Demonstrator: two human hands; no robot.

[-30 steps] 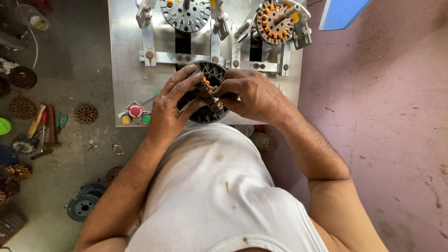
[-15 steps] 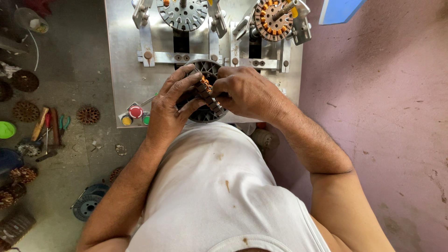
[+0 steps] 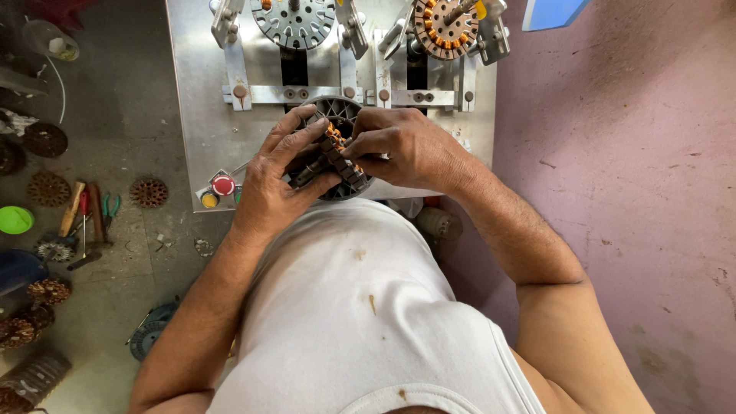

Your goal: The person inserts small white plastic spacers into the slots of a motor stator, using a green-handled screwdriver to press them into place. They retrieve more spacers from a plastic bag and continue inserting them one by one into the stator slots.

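Left hand [image 3: 280,180]: seen in the head view at the centre of the frame, fingers curled around the left side of a wound motor core [image 3: 337,157], which is gripped.
Right hand [image 3: 406,146]: placed just right of centre, closed on the upper right side of the same core, fingertips pressed to its copper windings.
Motor core: held between both hands in the upper middle of the frame, tilted, with orange-brown coils shown between the fingers; it is held over a dark round slotted part [image 3: 341,115] that lies on the metal plate.
Metal plate [image 3: 199,100]: spread across the upper middle of the frame, with brackets and bolts fixed on it.
Grey disc [image 3: 295,19]: mounted at the top of the plate, left of centre.
Wound core on fixture [image 3: 446,27]: mounted at the top of the plate, right of centre, copper coils visible.
Buttons: a red button [image 3: 223,185] and a yellow button [image 3: 208,199] are set at the lower left corner of the plate, just beside the left wrist.
Floor, left of frame: round wound cores [image 3: 149,192] are scattered, with hand tools [image 3: 84,222] and a green lid [image 3: 15,220] near the left edge.
White vest [image 3: 360,314]: filling the lower middle of the frame.
Wall [image 3: 636,192]: pink, at the right of the frame.
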